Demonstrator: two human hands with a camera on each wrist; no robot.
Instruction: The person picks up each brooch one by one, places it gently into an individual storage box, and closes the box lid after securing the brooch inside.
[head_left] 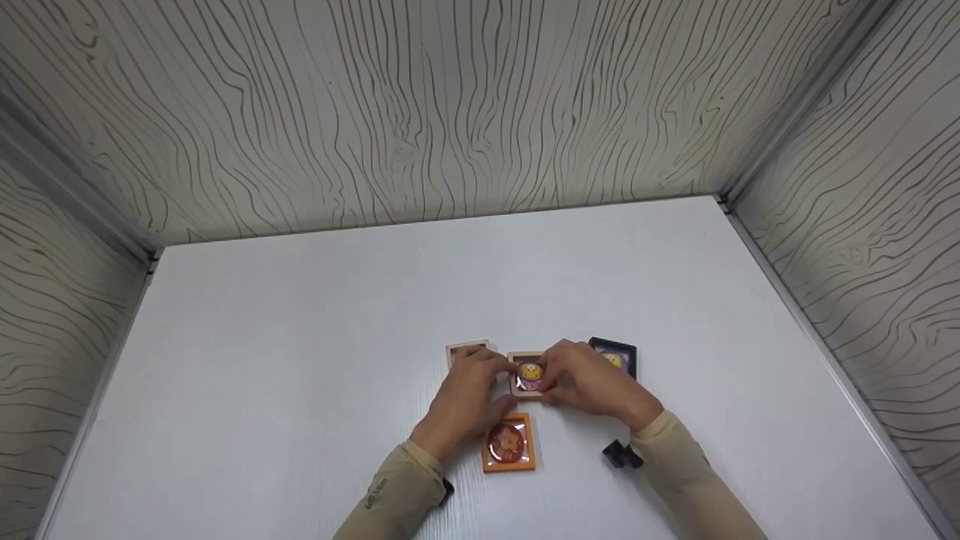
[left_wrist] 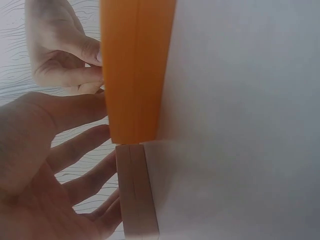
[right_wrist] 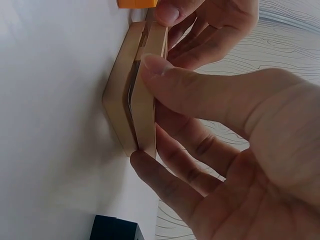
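Note:
A light-wood display frame (head_left: 529, 377) with a round yellow-and-purple piece behind its clear film lies between both hands. In the right wrist view, its two halves (right_wrist: 143, 100) stand slightly apart along one side. My right hand (head_left: 592, 382) pinches the frame's right side, thumb on the upper half and a fingertip at the seam. My left hand (head_left: 465, 401) holds the opposite side near a corner with thumb and finger. Just nearer lies an orange display frame (head_left: 531, 442) with a round red piece. A pale pink frame (head_left: 469, 344) is partly hidden under the left hand.
A dark blue frame (head_left: 631, 364) with a yellow piece lies beyond the right hand, partly covered by it. Black camera mounts (head_left: 622, 454) sit at the wrists. The white table (head_left: 300, 360) meets wood-patterned panels (head_left: 420, 112) at the back and sides.

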